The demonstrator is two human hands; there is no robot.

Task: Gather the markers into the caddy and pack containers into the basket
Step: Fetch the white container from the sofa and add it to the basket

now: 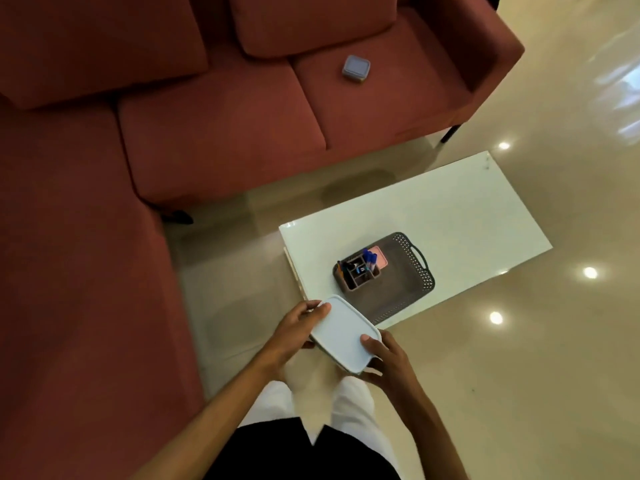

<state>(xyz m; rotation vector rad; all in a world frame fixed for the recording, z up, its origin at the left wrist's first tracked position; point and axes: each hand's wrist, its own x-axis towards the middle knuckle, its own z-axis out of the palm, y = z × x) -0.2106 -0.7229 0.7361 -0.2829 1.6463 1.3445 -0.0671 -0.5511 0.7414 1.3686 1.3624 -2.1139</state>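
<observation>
The red sofa (214, 133) is filling the far and left side beyond the white table (467, 209), which I am using as my landmark. The table is standing on the glossy beige floor (519, 375), which is lying all around it and catching bright spots of light.

On the near end of the table, the dark grey basket (405, 292) is lying flat, one carrying handle pointing toward the table's far right edge. Inside the basket, at its end nearest the sofa, the caddy (358, 271) is standing upright with blue markers (371, 259) sticking out of its compartments. A pink lidded container (380, 255) is sitting just behind the caddy, also in the basket.

Just off the near corner of the table, I am holding a white lidded container (343, 334) in the air, tilted, its far edge overlapping the basket's near rim in the view. My left hand (294, 330) is gripping its left side, thumb pressing on the lid. My right hand (388, 358) is clasping its near right corner, thumb on top and fingers curling underneath.

Well beyond the table, a small grey-blue lidded container (356, 68) is resting on the sofa's right seat cushion.
</observation>
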